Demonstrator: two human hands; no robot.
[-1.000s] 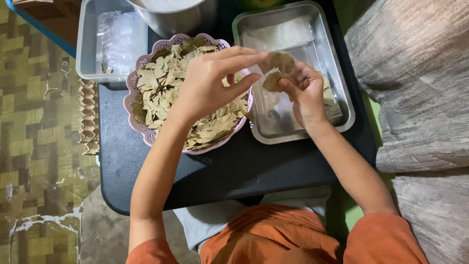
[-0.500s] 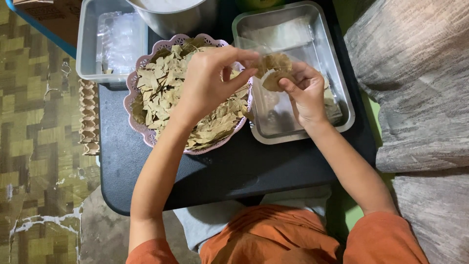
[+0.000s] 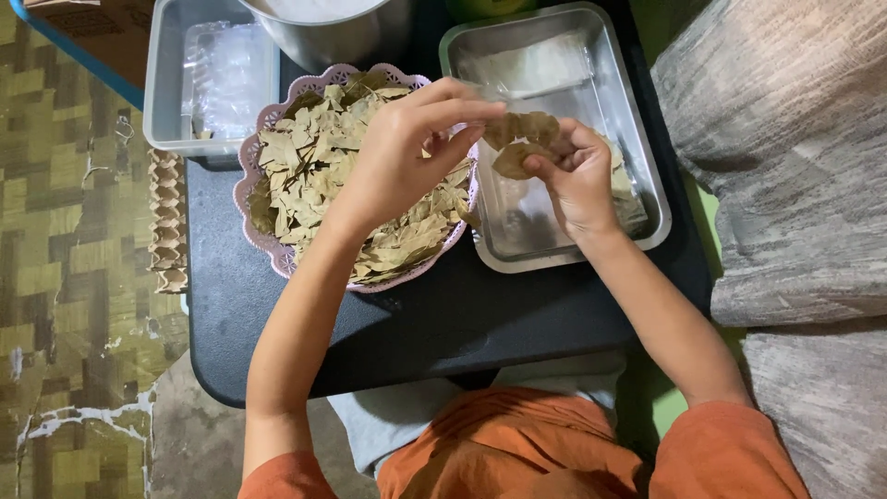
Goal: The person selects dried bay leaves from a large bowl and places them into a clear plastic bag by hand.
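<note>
Leaves (image 3: 519, 140), a small dry bunch, are held above the near-left part of the steel tray (image 3: 647, 166), pinched between thumb and fingertips of the right hand (image 3: 577, 180), with the bunch's long axis running roughly from 10 to 4 o'clock. The left hand (image 3: 407, 152) is reached in from 9 o'clock over the pink basket (image 3: 263, 236) of loose leaves, its fingers curled nearly closed and its fingertips brought to the bunch's upper edge. Open room is left at 12 o'clock in the tray, while the basket rim is set just beside the tray at 9 o'clock.
</note>
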